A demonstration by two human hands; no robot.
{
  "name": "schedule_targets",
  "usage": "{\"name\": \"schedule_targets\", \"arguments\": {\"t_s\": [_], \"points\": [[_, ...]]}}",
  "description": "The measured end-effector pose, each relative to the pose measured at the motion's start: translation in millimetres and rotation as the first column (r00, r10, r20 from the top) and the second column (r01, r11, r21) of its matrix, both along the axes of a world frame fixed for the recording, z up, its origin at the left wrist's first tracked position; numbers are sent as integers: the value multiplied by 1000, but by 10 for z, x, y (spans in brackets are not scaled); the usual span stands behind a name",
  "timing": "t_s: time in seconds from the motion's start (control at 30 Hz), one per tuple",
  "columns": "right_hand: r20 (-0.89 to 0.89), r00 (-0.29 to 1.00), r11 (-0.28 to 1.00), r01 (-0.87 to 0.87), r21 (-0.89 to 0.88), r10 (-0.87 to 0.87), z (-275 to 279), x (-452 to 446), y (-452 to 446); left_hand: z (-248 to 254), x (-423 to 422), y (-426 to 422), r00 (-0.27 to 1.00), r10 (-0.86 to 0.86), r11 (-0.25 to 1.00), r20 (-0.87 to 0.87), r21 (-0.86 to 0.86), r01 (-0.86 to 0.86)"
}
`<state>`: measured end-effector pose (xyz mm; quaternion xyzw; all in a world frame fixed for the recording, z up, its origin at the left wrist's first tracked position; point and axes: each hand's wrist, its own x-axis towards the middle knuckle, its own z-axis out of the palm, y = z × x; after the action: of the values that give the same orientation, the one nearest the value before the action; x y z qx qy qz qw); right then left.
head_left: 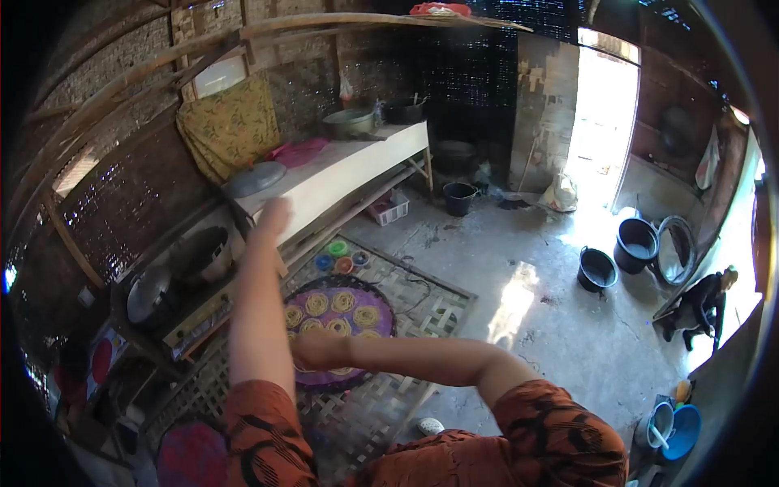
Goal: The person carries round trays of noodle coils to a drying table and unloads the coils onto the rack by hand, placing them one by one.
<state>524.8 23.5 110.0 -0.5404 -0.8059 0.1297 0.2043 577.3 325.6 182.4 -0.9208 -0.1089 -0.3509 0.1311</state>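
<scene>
My left hand [277, 214] is raised at the end of my outstretched arm, near the front edge of the long table [357, 178]; its fingers are blurred. My right hand [318, 351] is low over the round tray with a purple cloth [350, 302], beside its yellowish coils [342, 301]. Its fingers are bent, and whatever they may hold cannot be made out. The tray lies on a woven bamboo platform [442, 299]. Small coloured bowls [337, 248] stand just behind the tray. A grey lid [257, 179] rests on the table near my left hand.
Pots [349, 123] stand on the table's far end. A lidded pot [149, 294] is at the left. Black buckets [597, 269] stand on the floor at right, near a bent-over person [704, 304]. A blue basin [684, 432] is at lower right.
</scene>
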Motion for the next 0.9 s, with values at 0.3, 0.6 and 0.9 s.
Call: {"name": "schedule_targets", "arguments": {"t_s": [0.3, 0.6, 0.9], "points": [[122, 969, 959, 185, 216, -214, 683, 647, 1371, 596, -191, -3662, 632, -774, 370, -30, -832, 413], [134, 971, 947, 154, 282, -198, 1025, 1265, -90, 80, -1479, -1988, 887, -89, 667, -453, -688, -285], [72, 976, 972, -194, -129, 205, 117, -182, -476, -50, -716, 553, 891, 373, 916, -259, -50, -398]]}}
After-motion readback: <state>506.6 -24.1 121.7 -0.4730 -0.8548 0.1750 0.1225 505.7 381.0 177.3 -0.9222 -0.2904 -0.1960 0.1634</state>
